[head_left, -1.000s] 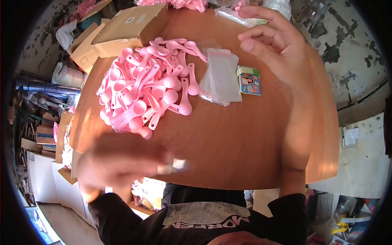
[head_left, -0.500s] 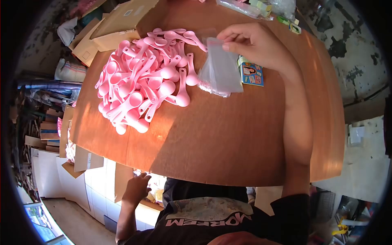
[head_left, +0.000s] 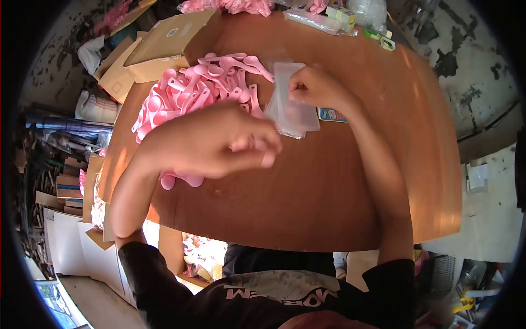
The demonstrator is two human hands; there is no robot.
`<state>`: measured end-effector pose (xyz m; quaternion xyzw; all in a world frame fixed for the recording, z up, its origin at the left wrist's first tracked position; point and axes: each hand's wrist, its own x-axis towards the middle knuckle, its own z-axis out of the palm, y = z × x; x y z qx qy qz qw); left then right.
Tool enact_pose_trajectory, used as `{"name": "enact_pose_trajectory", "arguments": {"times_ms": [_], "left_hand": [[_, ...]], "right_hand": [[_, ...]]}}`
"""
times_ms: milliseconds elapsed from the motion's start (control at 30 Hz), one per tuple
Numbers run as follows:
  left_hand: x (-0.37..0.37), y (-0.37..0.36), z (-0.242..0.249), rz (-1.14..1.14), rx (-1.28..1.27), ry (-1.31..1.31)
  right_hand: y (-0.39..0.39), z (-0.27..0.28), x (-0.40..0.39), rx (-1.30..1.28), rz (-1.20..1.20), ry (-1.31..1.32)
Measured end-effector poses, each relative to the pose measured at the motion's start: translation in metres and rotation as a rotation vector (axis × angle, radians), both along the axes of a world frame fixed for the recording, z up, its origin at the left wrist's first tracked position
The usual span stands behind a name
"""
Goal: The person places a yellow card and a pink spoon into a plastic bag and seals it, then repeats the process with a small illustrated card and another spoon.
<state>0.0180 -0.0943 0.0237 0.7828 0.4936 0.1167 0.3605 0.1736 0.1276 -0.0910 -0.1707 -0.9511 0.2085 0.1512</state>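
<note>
My right hand (head_left: 318,89) is over a stack of clear plastic bags (head_left: 284,104). Its fingers are pinched together at the upper right part of the stack, on a clear bag. Slightly blurred, my left hand (head_left: 233,143) hangs in front of a heap of pink measuring spoons (head_left: 189,90) and hides the lower part of it. The thumb and index finger of that hand point right toward the bags, a little apart, and the other fingers are curled. I see nothing held there. Partly under my right hand lies a small blue printed card or packet (head_left: 332,114).
An open cardboard box (head_left: 170,41) stands at the back left of the brown table (head_left: 307,192). Along the far edge lie pink bagged items (head_left: 241,6), plastic packaging (head_left: 318,21) and a green-handled tool (head_left: 381,38). A box of scraps (head_left: 205,253) sits below the front edge.
My left hand has come up from below the table edge to above the spoons. My right hand has moved slightly left and down over the bags.
</note>
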Motion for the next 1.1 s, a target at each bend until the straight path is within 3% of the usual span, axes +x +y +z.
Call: {"name": "enact_pose_trajectory", "arguments": {"times_ms": [133, 167, 233, 367, 433, 567, 633, 800, 900, 967, 1100], "left_hand": [[-0.023, 0.083, -0.07, 0.402, 0.06, -0.142], [-0.027, 0.094, -0.079, 0.399, 0.066, -0.145], [-0.032, 0.106, -0.091, 0.602, -0.022, -0.352], [-0.034, 0.111, -0.101, 0.66, -0.059, -0.463], [-0.027, 0.105, -0.093, 0.762, -0.211, -0.539], [-0.033, 0.106, -0.092, 0.725, -0.467, -0.671], [-0.036, 0.104, -0.094, 0.576, -0.519, -0.941], [-0.052, 0.111, -0.113, 0.631, -0.298, -1.003], [-0.053, 0.106, -0.112, 0.693, -0.255, -1.031], [-0.054, 0.109, -0.112, 0.678, -0.263, -0.996], [-0.054, 0.106, -0.11, 0.653, -0.265, -0.966]], "right_hand": [[-0.004, 0.001, -0.001, -0.024, -0.093, 0.035], [0.0, -0.015, -0.003, 0.056, -0.074, 0.06], [-0.008, -0.016, -0.006, 0.077, -0.109, 0.01], [-0.003, -0.015, -0.01, 0.068, -0.104, 0.002], [-0.007, -0.008, -0.011, -0.032, -0.133, 0.114], [-0.034, 0.019, -0.015, -0.039, -0.162, 0.241], [-0.05, 0.023, -0.02, 0.083, -0.014, 0.27], [-0.089, 0.025, -0.022, 0.097, 0.101, 0.149], [-0.05, 0.018, -0.022, 0.067, 0.042, 0.388], [-0.016, 0.022, -0.025, -0.001, -0.229, 0.297], [0.086, 0.002, -0.052, 0.131, -0.308, 0.178]]}}
